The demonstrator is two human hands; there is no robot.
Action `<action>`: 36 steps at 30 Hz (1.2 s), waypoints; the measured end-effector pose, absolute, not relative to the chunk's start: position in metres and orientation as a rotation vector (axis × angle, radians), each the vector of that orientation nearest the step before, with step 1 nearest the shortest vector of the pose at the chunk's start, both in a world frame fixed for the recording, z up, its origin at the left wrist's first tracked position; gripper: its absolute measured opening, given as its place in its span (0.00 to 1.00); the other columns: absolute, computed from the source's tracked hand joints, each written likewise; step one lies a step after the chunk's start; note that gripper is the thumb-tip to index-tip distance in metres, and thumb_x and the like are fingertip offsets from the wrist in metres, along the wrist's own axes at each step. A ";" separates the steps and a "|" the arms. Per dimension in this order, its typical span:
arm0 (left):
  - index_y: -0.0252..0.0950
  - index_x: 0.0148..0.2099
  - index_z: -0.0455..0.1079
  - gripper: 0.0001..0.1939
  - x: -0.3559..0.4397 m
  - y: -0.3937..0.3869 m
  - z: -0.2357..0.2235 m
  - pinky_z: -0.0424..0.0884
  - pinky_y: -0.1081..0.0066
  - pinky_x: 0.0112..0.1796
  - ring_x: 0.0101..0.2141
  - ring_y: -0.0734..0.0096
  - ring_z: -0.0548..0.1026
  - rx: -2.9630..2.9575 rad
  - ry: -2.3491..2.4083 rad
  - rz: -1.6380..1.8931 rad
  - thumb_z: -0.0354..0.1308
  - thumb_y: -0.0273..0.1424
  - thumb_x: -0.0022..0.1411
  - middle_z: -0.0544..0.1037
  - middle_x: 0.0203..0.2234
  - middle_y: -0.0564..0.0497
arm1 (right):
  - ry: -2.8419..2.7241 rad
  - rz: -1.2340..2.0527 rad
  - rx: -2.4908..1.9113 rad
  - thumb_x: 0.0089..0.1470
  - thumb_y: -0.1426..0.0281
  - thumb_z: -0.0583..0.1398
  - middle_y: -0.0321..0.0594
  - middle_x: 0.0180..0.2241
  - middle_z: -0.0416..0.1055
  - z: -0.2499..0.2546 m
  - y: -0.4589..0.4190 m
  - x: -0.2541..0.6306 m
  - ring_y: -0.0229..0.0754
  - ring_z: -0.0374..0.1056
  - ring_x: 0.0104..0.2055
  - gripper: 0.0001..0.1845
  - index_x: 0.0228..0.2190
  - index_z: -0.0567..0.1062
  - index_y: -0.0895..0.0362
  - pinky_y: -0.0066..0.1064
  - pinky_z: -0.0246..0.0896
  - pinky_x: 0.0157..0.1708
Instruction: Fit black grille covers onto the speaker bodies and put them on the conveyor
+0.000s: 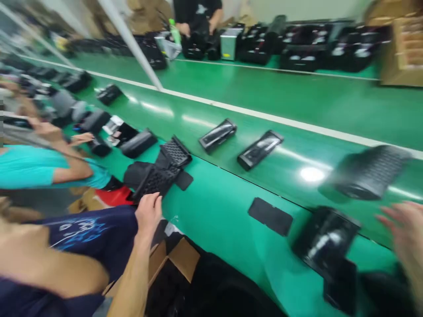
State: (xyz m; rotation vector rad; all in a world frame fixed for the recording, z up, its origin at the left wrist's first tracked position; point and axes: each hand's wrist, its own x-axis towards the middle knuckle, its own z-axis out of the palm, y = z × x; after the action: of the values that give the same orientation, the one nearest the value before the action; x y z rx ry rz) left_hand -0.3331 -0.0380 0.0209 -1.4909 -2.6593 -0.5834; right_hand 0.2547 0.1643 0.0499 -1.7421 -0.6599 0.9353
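At the right edge my right hand [403, 226] is blurred, its fingers apart and nothing in them. Just beyond it a black rounded housing with a dimpled surface [373, 174] is smeared by motion and does not touch the fingers. To its left a glossy black housing [325, 242] lies on the bench, a small black piece [342, 286] against it. My left hand [148, 213] reaches up from the bottom left, fingers bent together. It is by the near edge of black perforated housings [161, 174]; whether it grips anything is hidden.
A flat black pad [271, 215] lies on the green bench [214, 211]. Two glossy black parts [218, 135] rest on the belt behind. An open carton [185, 259] stands below my left hand. Co-workers in navy [79, 226] and turquoise [29, 167] sleeves are close on the left.
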 end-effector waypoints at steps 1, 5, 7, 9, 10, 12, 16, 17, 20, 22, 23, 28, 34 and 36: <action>0.39 0.49 0.76 0.16 -0.334 -0.036 0.017 0.69 0.59 0.53 0.48 0.53 0.76 -1.524 -2.624 -0.594 0.51 0.41 0.72 0.79 0.44 0.42 | -0.695 0.910 -1.764 0.57 0.60 0.71 0.46 0.46 0.79 0.052 0.150 0.253 0.49 0.76 0.43 0.14 0.41 0.81 0.54 0.48 0.73 0.47; 0.36 0.48 0.76 0.18 -0.337 -0.028 0.005 0.71 0.58 0.50 0.47 0.52 0.77 -1.556 -2.638 -0.548 0.49 0.40 0.71 0.79 0.42 0.40 | -0.894 1.253 -1.764 0.48 0.51 0.72 0.45 0.40 0.81 0.033 0.084 0.206 0.51 0.77 0.40 0.22 0.39 0.81 0.52 0.42 0.73 0.41; 0.36 0.49 0.76 0.19 -0.340 -0.026 0.006 0.72 0.58 0.49 0.48 0.52 0.77 -1.570 -2.699 -0.553 0.49 0.41 0.70 0.80 0.44 0.40 | -0.971 1.444 -1.792 0.48 0.48 0.70 0.46 0.40 0.82 0.013 0.057 0.176 0.52 0.78 0.41 0.25 0.41 0.81 0.53 0.40 0.74 0.39; 0.37 0.50 0.77 0.19 -0.346 -0.024 0.013 0.71 0.59 0.50 0.49 0.53 0.77 -1.535 -2.802 -0.624 0.51 0.41 0.68 0.80 0.46 0.41 | -1.116 1.534 -1.842 0.48 0.48 0.68 0.46 0.39 0.82 -0.010 0.041 0.153 0.54 0.78 0.41 0.25 0.41 0.80 0.53 0.40 0.74 0.38; 0.37 0.49 0.77 0.19 -0.350 -0.022 0.017 0.71 0.59 0.50 0.48 0.53 0.77 -1.482 -2.871 -0.700 0.53 0.42 0.66 0.80 0.46 0.42 | -1.222 1.525 -1.886 0.48 0.49 0.66 0.45 0.37 0.83 -0.021 0.038 0.145 0.55 0.78 0.41 0.24 0.40 0.80 0.52 0.40 0.74 0.38; 0.36 0.46 0.78 0.19 -0.361 -0.018 0.028 0.72 0.59 0.49 0.44 0.55 0.78 -1.351 -2.993 -0.877 0.56 0.44 0.62 0.81 0.44 0.42 | -1.427 1.442 -1.990 0.48 0.50 0.63 0.43 0.33 0.82 -0.040 0.040 0.132 0.56 0.78 0.38 0.20 0.35 0.80 0.51 0.42 0.72 0.39; 0.34 0.42 0.78 0.25 -0.385 -0.011 0.058 0.74 0.63 0.41 0.36 0.59 0.78 -1.265 -3.070 -1.048 0.59 0.51 0.56 0.82 0.34 0.45 | -1.602 1.323 -2.092 0.47 0.50 0.61 0.43 0.29 0.80 -0.064 0.057 0.112 0.56 0.75 0.32 0.16 0.26 0.76 0.48 0.44 0.67 0.34; 0.34 0.42 0.78 0.27 -0.387 -0.011 0.068 0.74 0.64 0.40 0.35 0.59 0.78 -1.265 -3.074 -1.076 0.60 0.53 0.56 0.82 0.33 0.46 | -1.618 1.298 -2.114 0.48 0.50 0.60 0.44 0.28 0.79 -0.067 0.061 0.107 0.55 0.74 0.30 0.16 0.25 0.75 0.48 0.43 0.65 0.32; 0.33 0.44 0.78 0.28 -0.369 -0.015 0.093 0.75 0.64 0.41 0.37 0.60 0.78 -1.346 -3.036 -1.178 0.61 0.53 0.57 0.82 0.36 0.46 | -1.650 1.191 -2.187 0.51 0.49 0.60 0.47 0.31 0.79 -0.071 0.066 0.094 0.54 0.72 0.31 0.18 0.24 0.74 0.49 0.41 0.62 0.31; 0.35 0.46 0.78 0.24 -0.335 -0.016 0.100 0.75 0.64 0.44 0.39 0.61 0.78 -1.538 -2.962 -1.192 0.60 0.50 0.61 0.81 0.40 0.46 | -1.677 1.124 -2.204 0.53 0.50 0.60 0.49 0.34 0.79 -0.071 0.065 0.090 0.54 0.72 0.33 0.17 0.26 0.75 0.50 0.40 0.61 0.32; 0.37 0.46 0.78 0.21 -0.313 -0.016 0.100 0.75 0.64 0.44 0.40 0.60 0.77 -1.677 -2.926 -1.158 0.58 0.48 0.64 0.80 0.40 0.46 | -1.696 1.100 -2.201 0.54 0.52 0.61 0.49 0.34 0.79 -0.071 0.065 0.089 0.53 0.73 0.34 0.16 0.27 0.76 0.50 0.39 0.61 0.32; 0.43 0.46 0.80 0.18 -0.167 -0.025 0.050 0.72 0.58 0.48 0.44 0.54 0.77 -2.871 -2.497 -0.796 0.48 0.38 0.74 0.79 0.41 0.42 | -1.766 1.059 -2.150 0.57 0.56 0.60 0.43 0.30 0.79 -0.074 0.071 0.104 0.49 0.73 0.32 0.15 0.37 0.81 0.52 0.36 0.60 0.34; 0.42 0.38 0.78 0.07 -0.056 -0.047 -0.031 0.72 0.58 0.46 0.41 0.52 0.79 -3.659 -1.921 -0.311 0.58 0.34 0.67 0.79 0.37 0.43 | -1.760 1.123 -2.054 0.55 0.60 0.59 0.41 0.28 0.78 -0.080 0.081 0.124 0.48 0.72 0.31 0.13 0.34 0.80 0.53 0.35 0.59 0.34; 0.41 0.32 0.76 0.07 -0.049 -0.037 -0.044 0.73 0.61 0.45 0.39 0.55 0.79 -3.662 -2.162 -0.351 0.64 0.37 0.62 0.80 0.33 0.46 | -1.718 1.153 -2.028 0.54 0.61 0.58 0.40 0.27 0.77 -0.085 0.081 0.127 0.48 0.71 0.31 0.11 0.30 0.79 0.52 0.35 0.59 0.35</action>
State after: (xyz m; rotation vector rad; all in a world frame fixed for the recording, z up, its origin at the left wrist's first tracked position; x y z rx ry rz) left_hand -0.0486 -0.0366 -0.0439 -3.6624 -2.1619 -0.3511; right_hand 0.1266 0.0806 -0.0849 -2.0276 -1.7184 1.1527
